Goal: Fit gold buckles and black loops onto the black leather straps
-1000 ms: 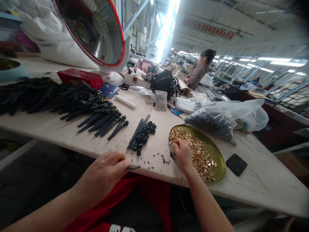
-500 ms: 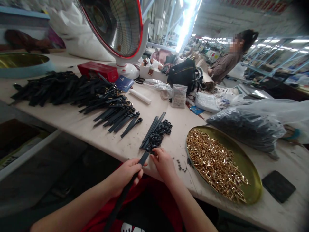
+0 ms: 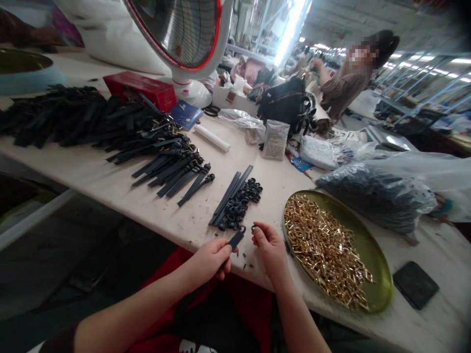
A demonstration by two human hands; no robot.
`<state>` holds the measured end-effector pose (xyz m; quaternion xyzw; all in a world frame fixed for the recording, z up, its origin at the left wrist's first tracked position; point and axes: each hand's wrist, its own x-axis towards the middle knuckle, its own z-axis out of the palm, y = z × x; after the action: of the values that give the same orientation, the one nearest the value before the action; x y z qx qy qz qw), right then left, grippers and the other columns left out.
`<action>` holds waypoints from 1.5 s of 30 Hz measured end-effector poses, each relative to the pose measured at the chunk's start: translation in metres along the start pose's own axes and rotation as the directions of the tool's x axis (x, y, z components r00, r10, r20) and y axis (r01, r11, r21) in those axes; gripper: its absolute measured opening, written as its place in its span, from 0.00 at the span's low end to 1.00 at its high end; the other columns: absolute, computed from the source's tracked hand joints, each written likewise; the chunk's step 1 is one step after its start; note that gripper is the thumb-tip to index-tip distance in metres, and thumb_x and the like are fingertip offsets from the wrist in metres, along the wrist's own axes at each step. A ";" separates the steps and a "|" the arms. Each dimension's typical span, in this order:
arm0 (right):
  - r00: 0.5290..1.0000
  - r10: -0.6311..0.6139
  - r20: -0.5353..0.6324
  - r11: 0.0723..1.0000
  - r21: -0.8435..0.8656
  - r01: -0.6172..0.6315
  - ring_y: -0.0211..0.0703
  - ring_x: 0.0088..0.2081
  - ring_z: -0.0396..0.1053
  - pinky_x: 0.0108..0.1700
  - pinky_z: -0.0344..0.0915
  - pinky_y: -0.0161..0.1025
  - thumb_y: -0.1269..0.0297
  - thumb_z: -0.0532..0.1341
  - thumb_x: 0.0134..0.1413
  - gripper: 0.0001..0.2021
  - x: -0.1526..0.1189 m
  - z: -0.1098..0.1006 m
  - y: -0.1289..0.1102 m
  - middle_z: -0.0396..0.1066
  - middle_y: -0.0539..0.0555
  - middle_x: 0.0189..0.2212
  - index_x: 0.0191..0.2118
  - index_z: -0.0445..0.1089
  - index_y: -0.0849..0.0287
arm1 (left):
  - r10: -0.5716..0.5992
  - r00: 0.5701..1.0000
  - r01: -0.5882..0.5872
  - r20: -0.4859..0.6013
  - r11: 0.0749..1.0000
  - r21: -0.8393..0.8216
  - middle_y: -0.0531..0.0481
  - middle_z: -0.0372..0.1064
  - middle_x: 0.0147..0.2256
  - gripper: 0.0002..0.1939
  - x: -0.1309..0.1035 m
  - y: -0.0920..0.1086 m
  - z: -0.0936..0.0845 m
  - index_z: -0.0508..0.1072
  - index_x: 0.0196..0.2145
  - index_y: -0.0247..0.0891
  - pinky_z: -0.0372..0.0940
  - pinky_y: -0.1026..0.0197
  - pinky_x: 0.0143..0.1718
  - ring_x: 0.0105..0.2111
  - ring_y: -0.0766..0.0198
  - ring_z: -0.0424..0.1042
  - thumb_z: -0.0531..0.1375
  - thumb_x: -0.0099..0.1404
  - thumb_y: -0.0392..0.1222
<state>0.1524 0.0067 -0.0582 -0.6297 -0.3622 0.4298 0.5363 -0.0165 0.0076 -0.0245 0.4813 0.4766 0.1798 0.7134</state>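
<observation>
A black strap (image 3: 235,239) is pinched in my left hand (image 3: 213,260) near the table's front edge, with a small black loop at its tip. Just to the right, my right hand (image 3: 270,245) holds a small black loop (image 3: 253,228) between thumb and finger, apart from the strap. Behind both hands lies a pile of black loops (image 3: 239,203), beside a few flat black strips (image 3: 225,196). Many black straps with gold buckles (image 3: 162,157) are heaped at the left. Gold-coloured metal pieces (image 3: 324,250) fill part of a round tray (image 3: 379,274) on the right.
Behind the straps stand a red box (image 3: 138,90) and a round heater or fan (image 3: 184,29). A white roll (image 3: 212,138), a black bag (image 3: 283,103) and a plastic bag of dark items (image 3: 379,191) lie farther back. A person (image 3: 344,81) is beyond the table.
My right hand has moved right, away from the loop pile, with a loop in its fingers. My left hand has shifted right with the strap. The view has shifted slightly; the far person's arm is raised.
</observation>
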 end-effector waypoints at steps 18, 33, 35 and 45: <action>0.988 0.069 0.140 0.992 0.092 -0.082 0.34 0.22 0.57 0.26 0.56 0.32 0.50 0.57 0.50 0.17 -0.051 -0.005 -0.002 0.63 0.47 0.19 0.26 0.68 0.61 | 0.280 0.960 -0.269 0.021 0.893 0.361 0.60 0.53 0.15 0.14 -0.013 0.001 0.016 0.67 0.29 0.36 0.51 0.68 0.19 0.16 0.69 0.56 0.46 0.62 0.44; 0.966 -0.044 0.257 0.993 -0.093 0.070 0.36 0.23 0.60 0.28 0.58 0.34 0.60 0.61 0.47 0.08 -0.085 -0.018 -0.009 0.65 0.47 0.20 0.29 0.70 0.60 | 0.269 0.951 -0.284 0.152 0.567 0.773 0.49 0.70 0.25 0.15 -0.052 0.015 0.018 0.70 0.26 0.38 0.55 0.65 0.27 0.26 0.62 0.68 0.46 0.62 0.41; 0.960 -0.045 0.275 0.994 -0.086 0.072 0.35 0.23 0.59 0.28 0.57 0.33 0.61 0.61 0.47 0.07 -0.088 -0.016 -0.014 0.64 0.46 0.20 0.29 0.70 0.60 | 0.276 0.951 -0.284 0.140 0.597 0.751 0.47 0.71 0.30 0.14 -0.054 0.014 0.019 0.70 0.31 0.38 0.58 0.64 0.31 0.30 0.60 0.69 0.46 0.62 0.42; 0.926 0.054 0.375 0.998 -0.009 -0.055 0.33 0.21 0.58 0.25 0.55 0.32 0.54 0.58 0.49 0.13 -0.075 -0.006 -0.013 0.63 0.46 0.19 0.28 0.69 0.60 | 0.274 0.959 -0.276 0.076 0.830 0.485 0.46 0.71 0.42 0.24 -0.033 -0.002 0.009 0.58 0.54 0.38 0.58 0.60 0.45 0.43 0.56 0.68 0.46 0.64 0.51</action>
<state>0.1304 -0.0618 -0.0339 -0.5454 -0.4399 0.5571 0.4458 -0.0250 -0.0215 -0.0092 0.7104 0.4311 0.1528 0.5350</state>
